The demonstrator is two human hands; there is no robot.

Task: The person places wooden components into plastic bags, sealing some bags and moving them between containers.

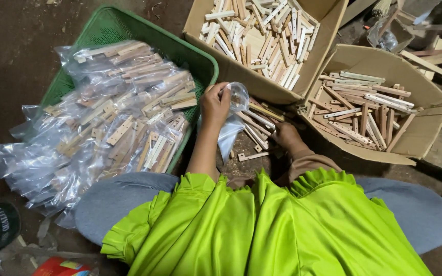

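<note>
The left hand [215, 104] has its fingers [224, 90] pinched on the mouth of a clear plastic bag [233, 120], which hangs over the floor [6, 56] in front of the person's knees. The right hand [286, 136] reaches down to the wooden sticks [254, 127] lying on the floor; its fingers are hidden, so whether they are closed cannot be told. Beyond the hands stands a cardboard box [241, 76] full of short pale sticks, with a second open box [425, 128] to its right. A green basket [113, 23] heaped with filled bags [118, 107] sits at the left.
</note>
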